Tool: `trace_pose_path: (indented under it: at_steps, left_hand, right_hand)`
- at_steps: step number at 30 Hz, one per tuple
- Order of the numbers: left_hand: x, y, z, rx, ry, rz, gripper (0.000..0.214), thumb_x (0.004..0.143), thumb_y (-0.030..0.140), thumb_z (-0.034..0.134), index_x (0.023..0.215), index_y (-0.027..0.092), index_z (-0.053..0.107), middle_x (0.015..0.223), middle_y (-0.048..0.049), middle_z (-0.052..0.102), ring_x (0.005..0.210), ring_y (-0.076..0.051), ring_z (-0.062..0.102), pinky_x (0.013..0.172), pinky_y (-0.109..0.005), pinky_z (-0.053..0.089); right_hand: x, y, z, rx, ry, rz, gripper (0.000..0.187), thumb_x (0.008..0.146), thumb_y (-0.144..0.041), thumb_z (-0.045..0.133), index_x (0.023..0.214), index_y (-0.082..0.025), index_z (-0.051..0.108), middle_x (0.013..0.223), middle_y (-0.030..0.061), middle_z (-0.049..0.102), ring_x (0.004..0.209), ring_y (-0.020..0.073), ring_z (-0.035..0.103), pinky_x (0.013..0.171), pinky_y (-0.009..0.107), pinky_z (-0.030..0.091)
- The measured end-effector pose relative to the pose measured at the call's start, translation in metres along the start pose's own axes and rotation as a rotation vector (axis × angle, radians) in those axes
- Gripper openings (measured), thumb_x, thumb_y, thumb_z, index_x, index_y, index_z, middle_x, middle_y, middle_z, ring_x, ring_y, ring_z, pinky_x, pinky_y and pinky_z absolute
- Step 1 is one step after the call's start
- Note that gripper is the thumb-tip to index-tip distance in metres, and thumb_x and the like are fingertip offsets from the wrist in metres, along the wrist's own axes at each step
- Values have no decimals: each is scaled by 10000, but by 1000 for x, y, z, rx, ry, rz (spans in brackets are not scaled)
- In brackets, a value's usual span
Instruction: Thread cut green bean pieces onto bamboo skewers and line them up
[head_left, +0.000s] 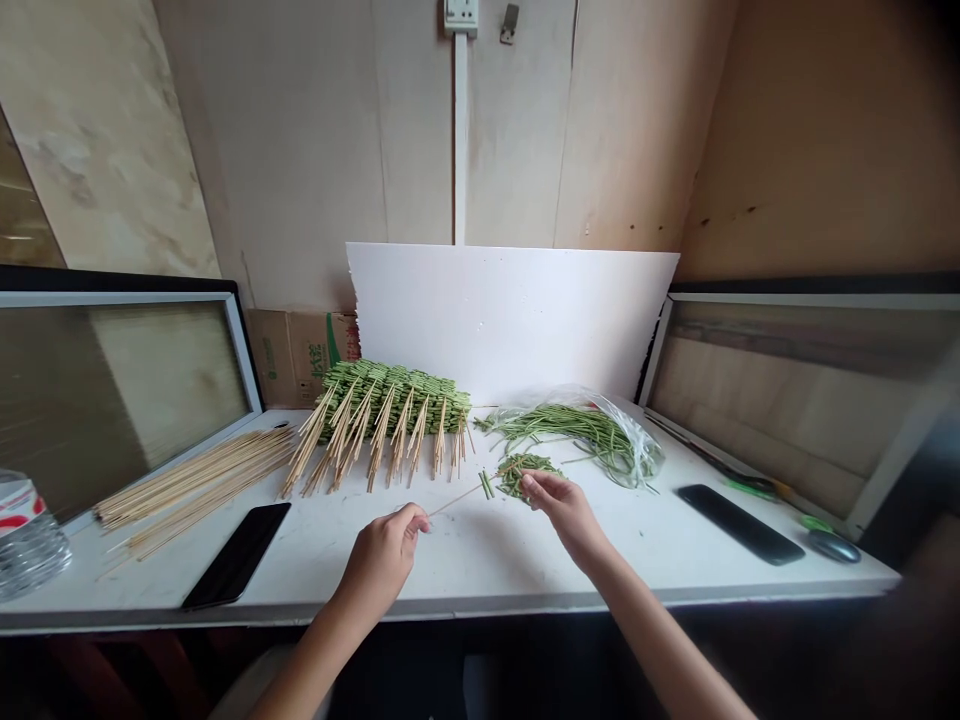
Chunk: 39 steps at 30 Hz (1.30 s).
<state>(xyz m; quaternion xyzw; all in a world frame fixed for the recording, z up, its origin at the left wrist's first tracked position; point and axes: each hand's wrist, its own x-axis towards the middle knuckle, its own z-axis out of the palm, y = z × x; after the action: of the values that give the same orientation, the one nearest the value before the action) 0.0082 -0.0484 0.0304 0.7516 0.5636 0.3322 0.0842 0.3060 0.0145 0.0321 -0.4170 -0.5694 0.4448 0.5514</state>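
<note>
My left hand [386,550] pinches the near end of a thin bamboo skewer [454,500], which points up and to the right over the table. Short cut pieces of long green bean [486,485] sit crosswise near its far end. At that far end, my right hand [559,505] is closed in a pinch on what looks like another cut bean piece, mostly hidden by the fingers. Just beneath and behind these fingers lies a small heap of cut bean pieces [517,468].
Filled bean skewers [397,395] are stacked at the back, sticks facing me. Bare skewers [202,480], a black phone [238,555] and a water bottle [30,535] lie left. Uncut long beans [577,428] in a plastic bag, a dark flat device [739,522] and a mouse [834,546] are right.
</note>
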Motion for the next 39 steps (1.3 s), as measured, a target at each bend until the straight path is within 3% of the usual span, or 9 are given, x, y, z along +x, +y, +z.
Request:
trace_pose_path:
  at_steps: [5, 12, 16, 39]
  left_hand:
    - [0, 1, 1, 0, -10, 10, 326, 1018, 285, 353, 892, 236, 650, 787, -24, 745, 681, -207, 689, 631, -269, 433]
    - [-2, 2, 5, 27, -44, 11, 303, 1003, 248, 368, 900, 233, 653, 821, -29, 760, 708, -211, 702, 652, -275, 445]
    - [-4, 5, 7, 8, -53, 16, 312, 1014, 263, 363, 907, 228, 654, 861, -38, 772, 737, -219, 709, 657, -282, 450]
    - [-5, 0, 15, 29, -52, 26, 322, 1011, 244, 372, 918, 232, 681, 846, -39, 784, 740, -231, 729, 664, -299, 468]
  right_hand:
    - [0, -6, -7, 315, 0, 81, 336, 776, -545, 812, 873, -225, 781, 792, 19, 713, 747, 179, 621, 672, 287, 498]
    - [-1, -9, -8, 470, 70, 123, 314, 751, -502, 860, 883, -228, 782, 911, 42, 773, 922, 216, 700, 752, 282, 540]
    - [-3, -11, -4, 474, 76, 123, 346, 736, -512, 875, 879, -209, 789, 976, 83, 789, 1028, 263, 711, 768, 299, 557]
    - [-4, -3, -1, 353, 70, 58, 337, 809, -549, 806, 882, -220, 800, 973, 88, 783, 983, 244, 681, 717, 287, 496]
